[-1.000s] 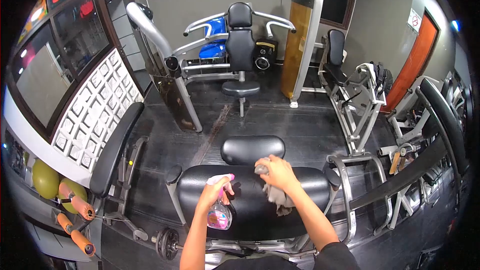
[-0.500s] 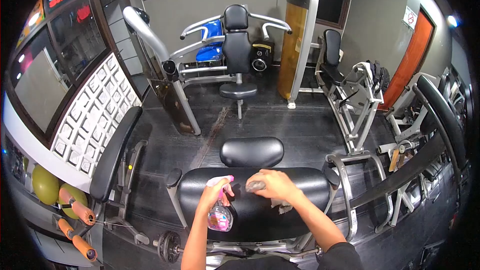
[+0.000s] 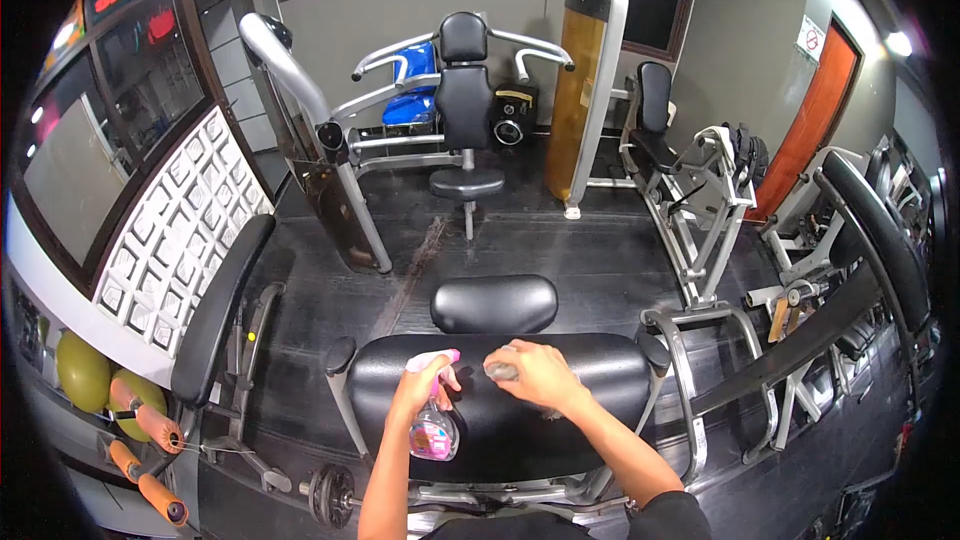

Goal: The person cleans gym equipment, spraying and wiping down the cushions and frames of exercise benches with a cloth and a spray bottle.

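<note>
My left hand (image 3: 420,387) is wrapped round the neck of a spray bottle (image 3: 434,432) with a pink trigger head and a pink label on clear plastic. The bottle hangs upright over the wide black pad (image 3: 590,390) of a gym machine. To its right, my right hand (image 3: 540,376) is closed on a crumpled grey cloth (image 3: 502,371), which shows at the fingertips. That hand is low over the pad; whether the cloth touches it I cannot tell. A smaller black pad (image 3: 495,303) sits just beyond the wide one.
A shoulder press machine (image 3: 465,105) and a tall weight-stack tower (image 3: 583,90) stand ahead. On the left are a black bench (image 3: 225,305) and orange foam rollers (image 3: 160,495). Silver frame tubes (image 3: 690,380) rise close on the right. A weight plate (image 3: 330,496) is low at the left.
The view has shifted slightly. My right hand's cloth has bunched closer under the fingers, with less hanging below the palm. My left hand still grips the spray bottle.
</note>
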Demonstrator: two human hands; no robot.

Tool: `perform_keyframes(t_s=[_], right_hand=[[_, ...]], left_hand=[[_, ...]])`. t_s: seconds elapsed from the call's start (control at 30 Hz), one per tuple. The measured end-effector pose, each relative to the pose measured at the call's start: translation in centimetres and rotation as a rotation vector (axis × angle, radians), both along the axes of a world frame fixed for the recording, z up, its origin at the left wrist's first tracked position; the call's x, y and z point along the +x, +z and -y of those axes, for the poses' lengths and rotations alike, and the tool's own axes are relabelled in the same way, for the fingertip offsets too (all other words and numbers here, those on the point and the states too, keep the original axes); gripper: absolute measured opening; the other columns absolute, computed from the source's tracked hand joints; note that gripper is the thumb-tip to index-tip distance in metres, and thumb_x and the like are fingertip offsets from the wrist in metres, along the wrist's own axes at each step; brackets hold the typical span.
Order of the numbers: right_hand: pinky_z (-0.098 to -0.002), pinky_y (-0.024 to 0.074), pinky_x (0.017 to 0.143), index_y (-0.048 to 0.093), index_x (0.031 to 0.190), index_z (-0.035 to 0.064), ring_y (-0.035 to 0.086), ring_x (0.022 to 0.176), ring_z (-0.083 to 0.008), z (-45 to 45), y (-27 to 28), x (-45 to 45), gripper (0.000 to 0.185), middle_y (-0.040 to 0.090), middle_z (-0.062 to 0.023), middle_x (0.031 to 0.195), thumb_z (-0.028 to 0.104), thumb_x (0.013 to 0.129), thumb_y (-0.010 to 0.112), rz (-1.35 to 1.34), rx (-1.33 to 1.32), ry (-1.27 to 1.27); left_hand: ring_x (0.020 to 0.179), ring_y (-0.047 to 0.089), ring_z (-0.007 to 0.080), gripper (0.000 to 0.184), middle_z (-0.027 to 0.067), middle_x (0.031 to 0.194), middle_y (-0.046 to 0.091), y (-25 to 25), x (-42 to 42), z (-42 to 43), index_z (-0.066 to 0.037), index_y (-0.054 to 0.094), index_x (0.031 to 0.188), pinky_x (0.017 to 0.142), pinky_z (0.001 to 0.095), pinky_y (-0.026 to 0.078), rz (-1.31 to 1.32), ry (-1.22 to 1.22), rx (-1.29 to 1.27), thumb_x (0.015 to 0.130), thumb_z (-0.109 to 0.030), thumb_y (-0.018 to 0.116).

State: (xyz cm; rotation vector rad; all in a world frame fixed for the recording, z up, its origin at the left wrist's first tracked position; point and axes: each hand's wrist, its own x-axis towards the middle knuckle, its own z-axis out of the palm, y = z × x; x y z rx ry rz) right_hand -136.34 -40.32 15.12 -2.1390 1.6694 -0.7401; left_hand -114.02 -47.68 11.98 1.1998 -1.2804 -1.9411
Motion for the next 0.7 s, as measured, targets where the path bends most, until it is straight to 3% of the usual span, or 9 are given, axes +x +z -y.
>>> perform_keyframes(t_s=[0.1, 0.17, 0.27, 0.37, 0.53, 0.7], right_hand=[[-0.0447, 0.0553, 0.077, 0.07, 0.1, 0.0205, 0.068, 0.086, -0.0338, -1.2, 0.1, -0.8, 0.027, 0.067, -0.0113, 0.094, 0.022, 0.073, 0.075, -0.009, -0.016, -0.01], [-0.0424, 0.0546, 0.08, 0.071, 0.101, 0.0199, 0.067, 0.091, -0.0321, -1.1, 0.1, -2.6, 0.03, 0.069, -0.0095, 0.093, 0.02, 0.071, 0.076, -0.042, 0.082, -0.141], [-0.0424, 0.0552, 0.078, 0.073, 0.099, 0.0186, 0.068, 0.087, -0.0336, -0.4, -0.4, -5.5, 0.028, 0.07, -0.0134, 0.093, 0.021, 0.071, 0.075, -0.143, 0.1, -0.382], [-0.0428, 0.0553, 0.077, 0.073, 0.098, 0.0182, 0.068, 0.085, -0.0341, 0.2, -1.6, -6.5, 0.026, 0.07, -0.0148, 0.093, 0.022, 0.072, 0.076, -0.052, 0.074, -0.437], [-0.0453, 0.0557, 0.076, 0.07, 0.102, 0.0208, 0.068, 0.086, -0.0354, -3.3, 0.4, -1.1, 0.029, 0.067, -0.0127, 0.097, 0.023, 0.074, 0.076, -0.029, 0.081, -0.173], [-0.045, 0.056, 0.077, 0.071, 0.104, 0.0246, 0.068, 0.087, -0.0354, -3.8, -0.1, -3.6, 0.031, 0.065, -0.0127, 0.098, 0.025, 0.073, 0.076, -0.017, 0.069, -0.288]], left_hand=[[0.04, 0.057, 0.02, 0.036, 0.0122, 0.069, 0.065, 0.2, 0.1, -0.1, 0.0, 0.064, 0.095, 0.04, 0.0295, 0.044, 0.01, -0.004, -0.005, 0.091, -0.035, 0.059], [0.04, 0.057, 0.02, 0.036, 0.0122, 0.069, 0.065, 0.1, 0.1, 0.1, 0.0, 0.064, 0.096, 0.04, 0.0295, 0.044, 0.015, 0.0, 0.0, 0.091, -0.035, 0.059], [0.04, 0.057, 0.0201, 0.037, 0.0124, 0.068, 0.065, -0.2, 0.1, 0.0, 0.001, 0.064, 0.098, 0.04, 0.0299, 0.044, 0.032, -0.013, -0.003, 0.091, -0.036, 0.06], [0.04, 0.057, 0.0203, 0.037, 0.0126, 0.068, 0.065, 0.2, -0.2, 0.0, 0.001, 0.064, 0.098, 0.039, 0.0301, 0.044, -0.002, 0.011, -0.032, 0.091, -0.035, 0.061], [0.04, 0.057, 0.0205, 0.037, 0.0131, 0.069, 0.066, -0.2, 0.0, 0.0, 0.002, 0.063, 0.107, 0.039, 0.03, 0.044, 0.007, 0.013, -0.028, 0.092, -0.031, 0.06], [0.04, 0.057, 0.0205, 0.037, 0.0126, 0.068, 0.065, -0.2, -0.1, -0.1, 0.002, 0.064, 0.109, 0.039, 0.0299, 0.044, 0.008, 0.026, -0.045, 0.092, -0.031, 0.059]])
